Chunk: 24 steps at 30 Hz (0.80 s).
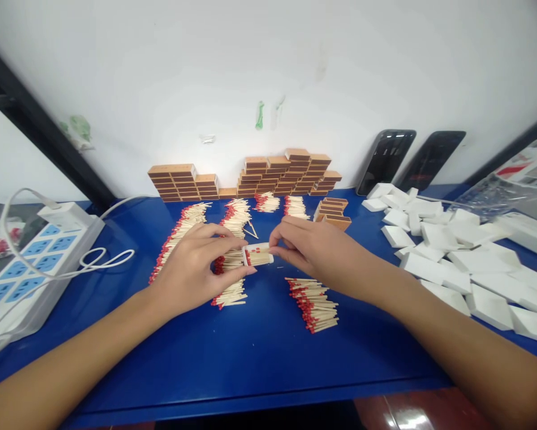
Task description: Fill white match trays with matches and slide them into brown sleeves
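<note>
Matchbox tray: the small white tray (244, 257) sits between your two hands, over the middle of the blue table (259, 352); whether it rests on anything is unclear.
Left hand: your left hand (199, 263) pinches the tray's left end, thumb at the near side and index finger at the far side. Keep that pinch light, as thin walls would likely bow.
Right hand: your right hand (315, 248) has its thumb and fingertips drawn in at the tray's right end; I cannot tell whether they pinch the rim or a stick.
Matches in the tray: many red heads lie at the left end, but a few show across the top, out of line. The step looks like settling these sticks; nudge strays flat and parallel, pressing gently from the sticks' plain ends.
Match piles: your left hand covers part of the middle pile (230, 292); the near right pile (313, 304) lies clear of both hands. Keep your wrists off them.
Hard to see: the tray's floor, its lower layers, and your curled right fingers.
</note>
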### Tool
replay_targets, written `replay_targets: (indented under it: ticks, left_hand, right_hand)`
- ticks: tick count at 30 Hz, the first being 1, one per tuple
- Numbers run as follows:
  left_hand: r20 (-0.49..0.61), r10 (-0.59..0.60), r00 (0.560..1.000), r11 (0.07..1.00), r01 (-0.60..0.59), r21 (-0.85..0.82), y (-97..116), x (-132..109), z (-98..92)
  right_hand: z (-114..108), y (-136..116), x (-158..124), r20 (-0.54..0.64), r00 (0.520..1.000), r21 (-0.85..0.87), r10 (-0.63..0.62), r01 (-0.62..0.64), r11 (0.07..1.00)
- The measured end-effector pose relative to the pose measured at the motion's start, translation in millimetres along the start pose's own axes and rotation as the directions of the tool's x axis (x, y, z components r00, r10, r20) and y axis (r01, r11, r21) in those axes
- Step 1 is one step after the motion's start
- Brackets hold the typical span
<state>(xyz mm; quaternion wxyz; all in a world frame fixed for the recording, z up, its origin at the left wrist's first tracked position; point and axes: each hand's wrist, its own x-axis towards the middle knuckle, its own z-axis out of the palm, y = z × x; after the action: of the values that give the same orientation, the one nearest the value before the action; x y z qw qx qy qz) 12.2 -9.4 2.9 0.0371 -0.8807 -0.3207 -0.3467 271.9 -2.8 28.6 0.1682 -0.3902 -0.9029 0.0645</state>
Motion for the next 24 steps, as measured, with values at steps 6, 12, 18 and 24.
replay_targets:
  ticks: [6,12,18,24]
  left_hand:
    - [-0.004,0.020,1.000,1.000,-0.020,-0.013,3,-2,0.1]
    - [-0.001,0.002,1.000,1.000,-0.002,-0.016,2,-4,0.6]
    - [-0.006,0.016,1.000,1.000,-0.016,-0.026,2,-4,0.4]
    - [-0.019,0.014,1.000,0.999,-0.014,-0.031,3,-3,0.1]
  right_hand:
    - [8,-1,0,-0.002,0.999,-0.016,-0.040,0.040,0.999]
    - [11,-2,0,-0.037,0.997,-0.036,-0.062,0.061,0.997]
    - [14,-3,0,-0.033,0.998,-0.101,-0.053,0.049,0.994]
    - [15,-1,2,-0.058,0.996,-0.073,-0.071,0.066,0.995]
